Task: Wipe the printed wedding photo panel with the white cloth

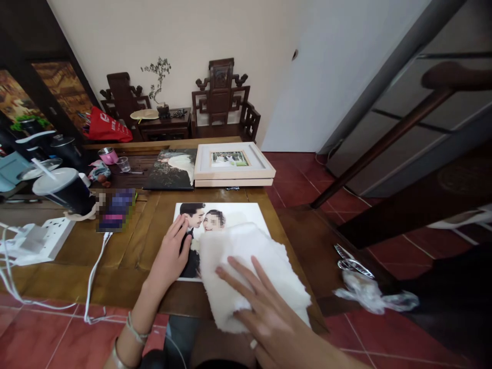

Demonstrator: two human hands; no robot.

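A large wedding photo print (pixel 230 214) lies flat at the front of the wooden table (pixel 126 256). A white fluffy cloth (pixel 246 266) covers its right and lower part. My right hand (pixel 265 307) lies flat on the cloth with fingers stretched out. My left hand (pixel 171 256) rests on the photo's left edge, fingers spread and pressing down. A ring shows on the right hand and bracelets on the left wrist.
A white framed picture (pixel 233 163) on a stack and a dark photo print (pixel 171 171) lie further back. Cups, a black pot (pixel 65 189), a power strip (pixel 49 236) and cables crowd the left. Scissors (pixel 348 259) and plastic wrap lie on a bench at the right. Carved chairs stand by the wall.
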